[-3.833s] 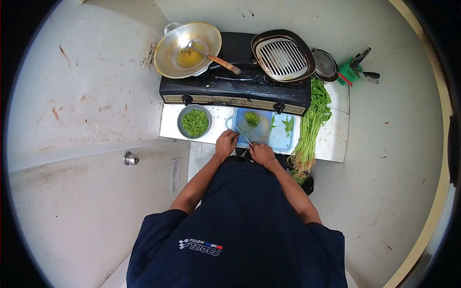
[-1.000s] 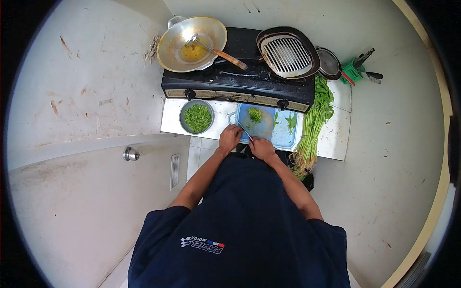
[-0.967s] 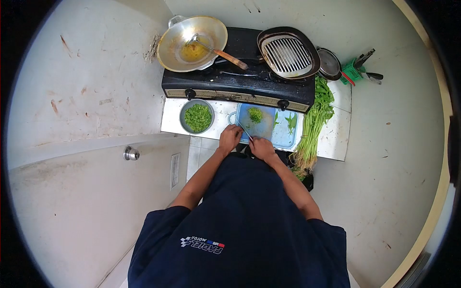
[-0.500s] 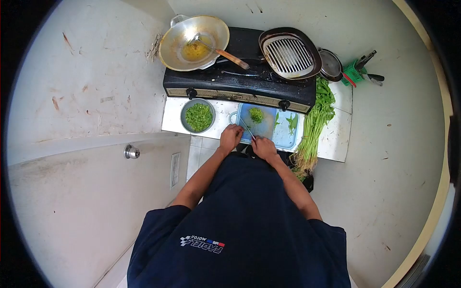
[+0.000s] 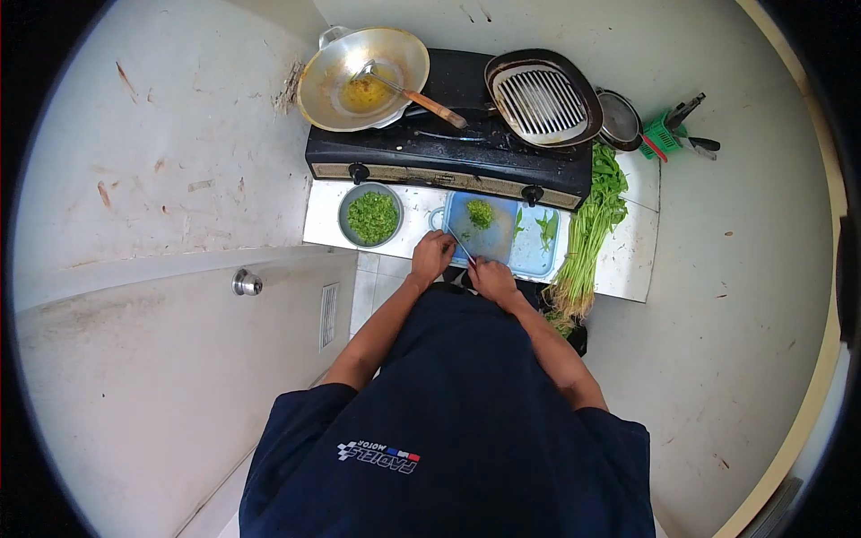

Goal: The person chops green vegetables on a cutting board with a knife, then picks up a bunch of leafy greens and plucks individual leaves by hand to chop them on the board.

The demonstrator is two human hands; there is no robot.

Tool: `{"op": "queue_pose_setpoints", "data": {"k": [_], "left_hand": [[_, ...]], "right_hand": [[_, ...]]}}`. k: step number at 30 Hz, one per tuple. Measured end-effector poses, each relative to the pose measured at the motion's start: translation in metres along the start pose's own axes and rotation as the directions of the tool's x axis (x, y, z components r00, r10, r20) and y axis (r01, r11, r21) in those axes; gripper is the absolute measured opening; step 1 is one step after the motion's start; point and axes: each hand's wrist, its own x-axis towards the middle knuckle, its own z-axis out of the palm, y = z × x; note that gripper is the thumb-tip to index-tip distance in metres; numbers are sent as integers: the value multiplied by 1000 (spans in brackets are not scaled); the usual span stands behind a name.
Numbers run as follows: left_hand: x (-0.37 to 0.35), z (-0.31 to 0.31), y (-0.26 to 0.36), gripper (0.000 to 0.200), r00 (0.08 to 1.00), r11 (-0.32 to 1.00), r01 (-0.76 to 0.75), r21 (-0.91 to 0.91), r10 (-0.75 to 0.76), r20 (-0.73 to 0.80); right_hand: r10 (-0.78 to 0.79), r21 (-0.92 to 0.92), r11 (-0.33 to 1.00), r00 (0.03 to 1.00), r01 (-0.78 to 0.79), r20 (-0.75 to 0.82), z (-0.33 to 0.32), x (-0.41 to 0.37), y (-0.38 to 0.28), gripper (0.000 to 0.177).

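My right hand (image 5: 493, 279) is wrapped round the handle of a knife (image 5: 461, 245), whose blade slants up and left over the blue cutting board (image 5: 502, 242). At the board's left edge my left hand (image 5: 431, 255) is closed near the blade tip; what its fingers hold is too small to make out. A small heap of chopped greens (image 5: 480, 213) lies on the board above the knife. A few leaves (image 5: 546, 230) rest on the blue tray (image 5: 534, 263) to the right. Left of the board stands a grey bowl (image 5: 344, 229) of chopped greens (image 5: 372, 217).
Behind the board is a black stove (image 5: 448, 157) with a wok (image 5: 319, 82) holding a wooden-handled ladle (image 5: 434, 108), and a grill pan (image 5: 593, 112). On the right lie long leafy greens (image 5: 587, 242), with a small pan (image 5: 619, 121) and green basket (image 5: 662, 138) behind.
The knife blade has tilted slightly, its tip a little further left and lower. Both hands stay in nearly the same places.
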Motion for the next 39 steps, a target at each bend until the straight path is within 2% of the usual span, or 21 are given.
{"op": "queue_pose_setpoints", "data": {"k": [5, 11, 17, 20, 26, 39], "left_hand": [[0, 0, 4, 9, 1000, 1000, 10, -28, -10, -14], [-2, 3, 3, 7, 998, 1000, -12, 13, 13, -62], [0, 0, 10, 7, 987, 981, 159, -111, -159, 15], [0, 1, 7, 7, 992, 979, 127, -162, -129, -2], [1, 2, 8, 7, 988, 972, 151, -182, -155, -9], [0, 2, 7, 7, 993, 985, 116, -124, -118, -12]], "right_hand": [[-17, 5, 1000, 1000, 17, -16, 20, 8, 8, 37], [-12, -7, 1000, 1000, 12, 4, 6, 10, 1, 38], [29, -29, 999, 999, -29, 24, -5, -3, 3, 42], [48, -3, 999, 999, -48, 6, -2, 0, 5, 43], [-13, 15, 1000, 1000, 13, 27, -4, -5, 2, 42], [-8, -12, 1000, 1000, 8, 8, 3, 5, 3, 39]]}}
